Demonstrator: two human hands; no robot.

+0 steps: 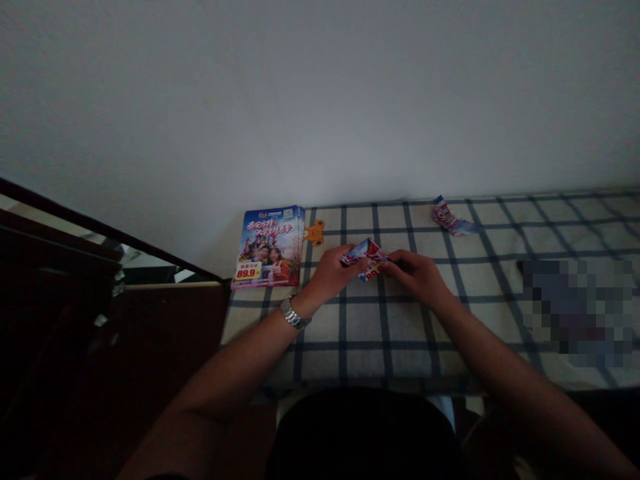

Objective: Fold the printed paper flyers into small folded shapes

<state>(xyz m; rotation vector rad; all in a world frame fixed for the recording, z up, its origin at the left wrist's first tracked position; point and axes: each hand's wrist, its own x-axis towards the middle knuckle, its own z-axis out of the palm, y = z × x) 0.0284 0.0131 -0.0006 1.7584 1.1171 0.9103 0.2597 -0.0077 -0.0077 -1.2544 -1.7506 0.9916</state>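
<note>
Between my hands, over the middle of the checked cloth, is a folded flyer (pixel 369 259) printed in red, white and blue. My left hand (pixel 336 272), with a metal watch on the wrist, pinches its left side. The right side is gripped by the thumb and fingers of my right hand (pixel 413 275). Left of my hands lies a stack of flyers (pixel 270 248) with the same colours and a printed 89.9. Farther back on the right rests another folded paper piece (pixel 453 219), bent and partly raised off the cloth.
A checked tablecloth (pixel 320 360) covers the table, which runs along a pale wall (pixel 350 100). An orange bear figure (pixel 315 233) shows beside the stack. On the right lies a blurred-out object (pixel 575 313). Dark furniture (pixel 50 267) stands beyond the table's left edge.
</note>
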